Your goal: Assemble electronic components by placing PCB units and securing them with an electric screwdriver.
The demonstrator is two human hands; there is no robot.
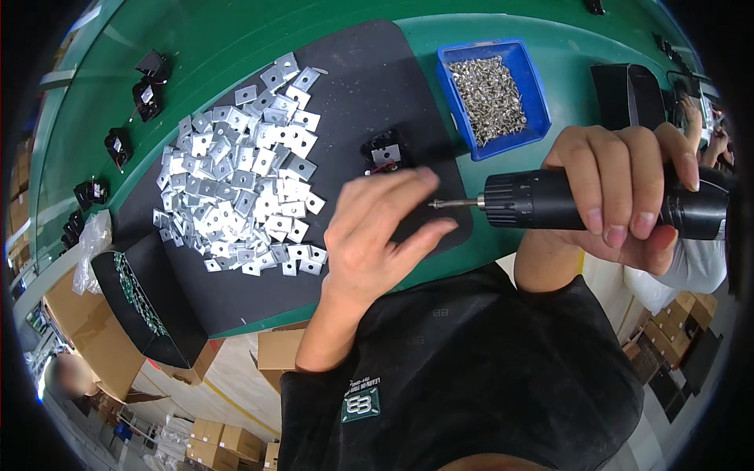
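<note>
My right hand [620, 184] is wrapped round a black electric screwdriver [518, 200], held level above the bench. Its thin metal bit [459, 203] points left, and what looks like a small screw sits at the tip. My left hand [385, 231] is beside that tip with thumb and forefinger apart; I see nothing held in it. Just beyond the left fingers, a small black part [382, 147] with a silver plate and a red wire lies on the dark mat [353, 86]. A large heap of silver metal plates [236, 173] with holes covers the mat's left side.
A blue bin [542, 118] of small screws stands behind the screwdriver. At the left edge are a black box [173, 326] with green boards and a clear plastic bag [93, 247]. Several black parts [147, 96] line the green bench's far left. Another black box [628, 94] is far right.
</note>
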